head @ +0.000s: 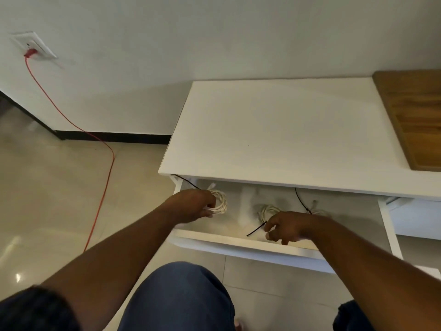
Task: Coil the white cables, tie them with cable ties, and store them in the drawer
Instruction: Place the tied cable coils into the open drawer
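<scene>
Gripping a looped white cable coil (220,202), the left hand (191,205) hovers in the drawer (229,241); right hand (290,226) pinches a black tie (256,229).

Cables (220,203): white. Ties (256,230): black. Drawer (238,241), desk (274,127): white. Board (415,120): brown, wood grain. Cord (104,187): red. Floor (47,187): beige. Skirting (119,136): black. Trousers (179,297): blue.

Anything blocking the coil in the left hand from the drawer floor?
Nothing visible. The drawer is open, and the left hand holds its white coil over the left end; the other two coils lie farther right.
</scene>
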